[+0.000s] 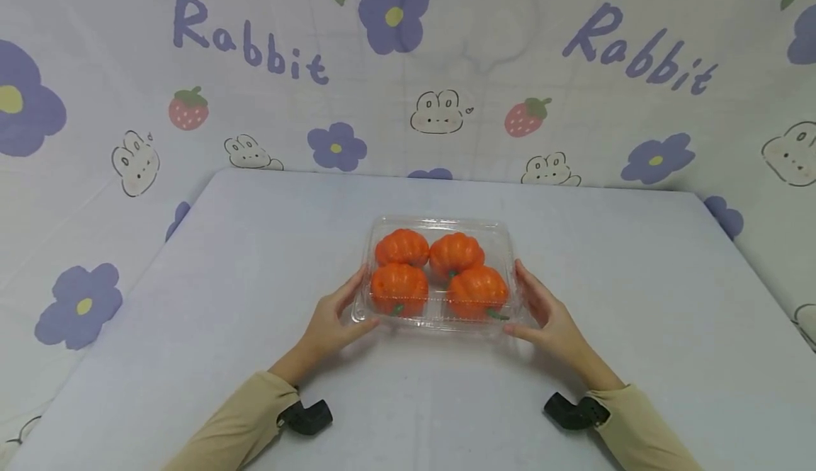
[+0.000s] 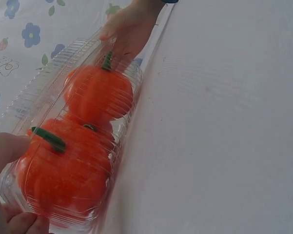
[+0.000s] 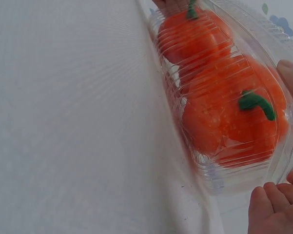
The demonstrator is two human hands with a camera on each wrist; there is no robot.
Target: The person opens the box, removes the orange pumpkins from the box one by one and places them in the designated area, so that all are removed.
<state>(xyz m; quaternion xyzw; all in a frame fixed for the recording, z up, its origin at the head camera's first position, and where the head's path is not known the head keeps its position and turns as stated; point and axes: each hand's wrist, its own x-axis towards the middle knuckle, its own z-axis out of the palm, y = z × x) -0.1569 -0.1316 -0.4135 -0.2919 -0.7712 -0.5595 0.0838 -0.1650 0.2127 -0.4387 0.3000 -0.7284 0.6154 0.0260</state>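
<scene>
A clear plastic clamshell box [image 1: 440,224] with its lid closed stands in the middle of the table, with several small orange pumpkins [image 1: 399,289] inside. They have green stems, like the curved stem [image 3: 257,103] in the right wrist view. My left hand [image 1: 333,324] holds the box's left side, thumb at the near corner and fingers along the side. On the opposite side, my right hand [image 1: 553,319] holds the box in the same way, its fingertips [image 3: 261,200] low by the box end. Whether the box is slightly off the table, I cannot tell.
A white cloth covers the table [image 1: 408,407]. Behind it and at both sides hangs a curtain [image 1: 274,113] printed with flowers, rabbits and strawberries. Black wrist mounts [image 1: 307,418] sit at the tan sleeves [image 1: 236,421].
</scene>
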